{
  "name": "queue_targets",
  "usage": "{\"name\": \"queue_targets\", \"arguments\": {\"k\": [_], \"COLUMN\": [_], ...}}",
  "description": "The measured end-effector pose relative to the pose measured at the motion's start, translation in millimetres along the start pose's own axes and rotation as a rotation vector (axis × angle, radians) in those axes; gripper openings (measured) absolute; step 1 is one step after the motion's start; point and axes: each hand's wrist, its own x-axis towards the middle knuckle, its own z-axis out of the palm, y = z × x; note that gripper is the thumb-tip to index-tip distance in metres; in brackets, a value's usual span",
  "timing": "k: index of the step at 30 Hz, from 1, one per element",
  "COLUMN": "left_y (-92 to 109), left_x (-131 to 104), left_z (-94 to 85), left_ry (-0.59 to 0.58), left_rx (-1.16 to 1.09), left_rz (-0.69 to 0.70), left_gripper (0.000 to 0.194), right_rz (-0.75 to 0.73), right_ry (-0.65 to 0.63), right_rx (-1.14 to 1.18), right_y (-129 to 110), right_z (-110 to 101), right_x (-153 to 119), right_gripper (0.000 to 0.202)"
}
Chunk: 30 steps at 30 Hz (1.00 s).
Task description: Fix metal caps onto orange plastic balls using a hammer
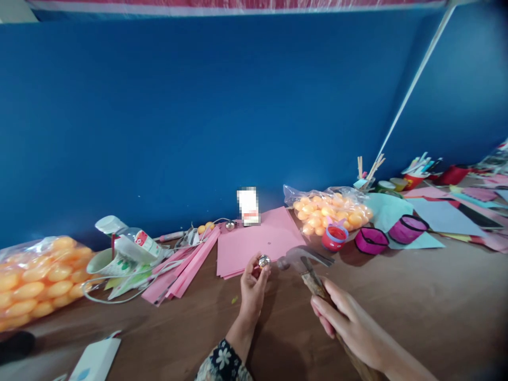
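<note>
My left hand [254, 288] pinches a small shiny silver ball [264, 261] between thumb and fingers, just in front of the pink paper sheets [254, 244]. Wrapped round the wooden handle of a hammer [313, 283] is my right hand [337, 307]. The metal hammer head [299, 259] lies to the right of the silver ball, its round face toward the ball with a small gap between them. A second silver ball [230, 225] rests at the back left edge of the pink sheets.
Bags of orange balls lie at the left [43, 280] and behind the hammer [329, 211]. Pink strips [194, 264], a bottle [138, 243] and a white cable are at left. Magenta rings [372, 241], cups and papers [446, 216] stand or lie at right. A blue panel [222, 106] rises behind.
</note>
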Motion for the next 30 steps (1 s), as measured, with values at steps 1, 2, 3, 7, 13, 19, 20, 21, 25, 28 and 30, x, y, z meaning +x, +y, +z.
{"name": "queue_targets", "arguments": {"k": [1, 2, 3, 7, 13, 19, 20, 21, 25, 28, 30], "left_y": [-1, -2, -3, -4, -3, -3, -3, -3, -4, -4, -5], "left_x": [1, 1, 2, 2, 0, 1, 1, 1, 1, 1, 1], "left_z": [-0.6, -1.0, -1.2, -1.2, -0.3, -1.7, -1.8, -1.7, -1.0, -1.0, -1.3], "left_ry": [-0.001, -0.004, -0.008, -0.026, -0.046, -0.053, -0.054, -0.057, -0.057, -0.043, -0.034], "left_rx": [0.007, 0.009, 0.004, -0.013, -0.036, -0.053, -0.061, -0.068, -0.087, -0.073, -0.058], "left_rz": [0.009, 0.018, 0.022, 0.011, 0.000, -0.034, -0.034, -0.035, -0.052, -0.057, -0.056], "left_gripper": [0.050, 0.051, 0.052, 0.051, 0.052, 0.045, 0.045, 0.046, 0.049, 0.047, 0.045], "right_rz": [-0.009, -0.019, -0.030, -0.062, -0.060, -0.056, -0.058, -0.062, -0.062, -0.058, -0.068], "right_ry": [0.002, 0.004, 0.007, 0.023, 0.006, 0.008, 0.010, 0.014, 0.023, 0.020, 0.025], "right_rx": [0.001, -0.002, -0.008, -0.026, -0.073, -0.076, -0.071, -0.066, -0.073, -0.074, -0.072], "right_y": [0, -1, -1, 0, 0, 0, 0, 0, 1, 3, 5], "right_z": [0, 0, 1, 4, 8, 9, 10, 10, 12, 14, 16], "right_x": [1, 2, 2, 5, 6, 7, 7, 7, 10, 12, 13], "right_gripper": [0.026, 0.026, 0.026, 0.026, 0.023, 0.022, 0.021, 0.021, 0.021, 0.021, 0.020]}}
